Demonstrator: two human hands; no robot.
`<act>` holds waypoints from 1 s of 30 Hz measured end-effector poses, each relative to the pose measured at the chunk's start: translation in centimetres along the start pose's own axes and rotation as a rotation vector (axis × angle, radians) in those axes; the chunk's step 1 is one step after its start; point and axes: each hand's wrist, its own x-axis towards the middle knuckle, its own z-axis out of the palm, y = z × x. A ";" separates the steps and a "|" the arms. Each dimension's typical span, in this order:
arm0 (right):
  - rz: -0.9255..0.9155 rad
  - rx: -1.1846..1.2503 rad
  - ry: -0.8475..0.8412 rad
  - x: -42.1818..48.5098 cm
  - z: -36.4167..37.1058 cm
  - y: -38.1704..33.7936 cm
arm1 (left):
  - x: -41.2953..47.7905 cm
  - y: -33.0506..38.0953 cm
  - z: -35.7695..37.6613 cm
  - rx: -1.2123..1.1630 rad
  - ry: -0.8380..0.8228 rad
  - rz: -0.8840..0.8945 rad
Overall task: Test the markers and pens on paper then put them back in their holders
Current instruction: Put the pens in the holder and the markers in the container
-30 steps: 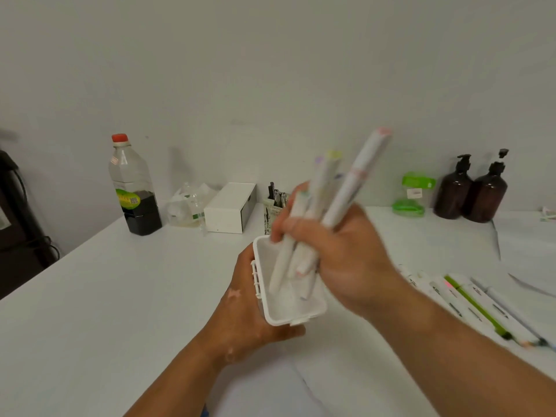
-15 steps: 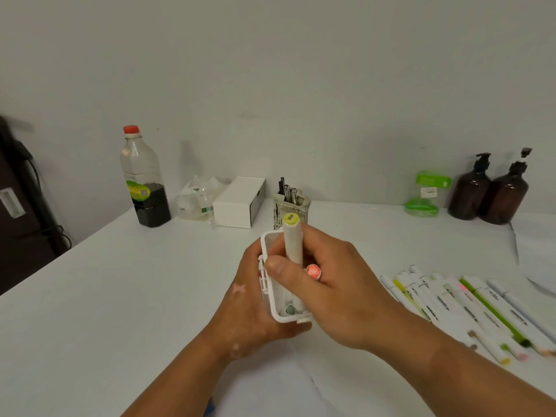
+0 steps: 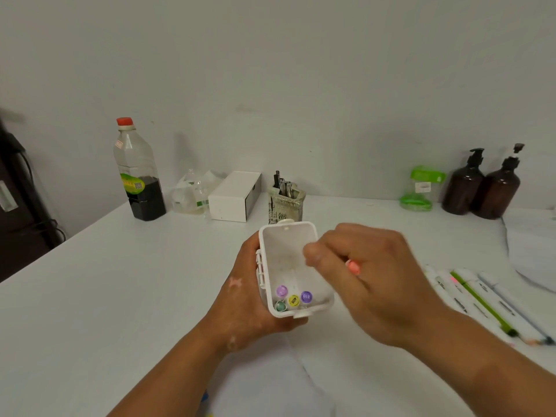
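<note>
My left hand [image 3: 246,308] grips a white plastic marker box [image 3: 288,236] from its left side and tilts its opening toward me. Several markers stand in the box's near corner, showing purple [image 3: 282,291], yellow [image 3: 293,300], violet [image 3: 306,296] and green [image 3: 280,306] end caps. My right hand [image 3: 376,284] hovers over the box's right rim with curled fingers and holds a marker with an orange-pink cap [image 3: 353,267]; its body is hidden in the hand. More white markers [image 3: 481,302] lie side by side on the table at the right.
A patterned pen cup [image 3: 285,206] with dark pens stands just behind the box. Along the wall: a bottle of dark liquid [image 3: 138,176], crumpled plastic, a white carton [image 3: 234,195], a green container [image 3: 421,188], two brown pump bottles [image 3: 481,188]. Paper lies at the far right [image 3: 532,254] and the near edge [image 3: 270,386].
The bunch of markers that my right hand held above the box a second ago now stands inside it. My right hand has shifted right, keeping only the orange-capped marker.
</note>
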 end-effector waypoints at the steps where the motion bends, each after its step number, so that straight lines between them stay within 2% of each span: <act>1: -0.017 0.011 0.066 0.2 -0.8 -0.3 | 0.0 0.0 0.0 -0.012 -0.007 0.000; 4: -0.086 0.084 0.310 0.9 -3.5 -1.0 | -0.2 -0.1 -0.1 -0.024 -0.023 -0.026; 6: -0.133 0.061 0.377 1.3 -4.1 -1.4 | -0.2 0.2 0.0 -0.042 -0.034 -0.024; 8: -0.173 -0.004 0.307 1.3 -3.1 -1.2 | 0.0 0.4 0.2 -0.002 -0.028 0.018; 10: -0.193 -0.131 0.127 0.7 -1.1 -0.3 | 0.0 0.3 0.3 0.031 -0.020 0.037; 12: -0.229 -0.293 -0.051 -0.7 0.8 0.8 | -0.4 0.3 0.3 -0.006 -0.013 -0.011; 14: -0.224 -0.390 -0.137 -2.0 1.6 1.6 | -0.6 0.1 0.5 -0.057 -0.003 -0.062; 16: -0.175 -0.447 -0.182 -2.7 1.8 1.7 | -0.4 -0.2 0.7 -0.072 0.000 -0.075; 18: -0.181 -0.484 -0.209 -3.2 1.5 1.7 | 0.1 0.2 0.8 0.016 -0.003 -0.026; 21: -0.221 -0.311 -0.032 -4.4 -0.2 3.0 | 0.4 0.2 0.9 0.106 0.007 0.018; 23: -0.055 -0.240 0.135 -5.0 -2.0 5.2 | 0.5 -0.2 1.0 0.029 -0.027 0.038; 24: 0.104 -0.272 0.139 -5.1 -2.9 6.5 | 0.6 -0.2 1.1 0.000 -0.046 0.044; 27: 0.616 -0.512 -0.157 -6.3 -3.7 10.6 | 1.2 0.3 1.9 -0.012 -0.064 0.076; 30: 0.736 -0.523 -0.298 -7.0 -2.6 12.9 | 2.0 0.6 3.0 0.026 -0.091 0.113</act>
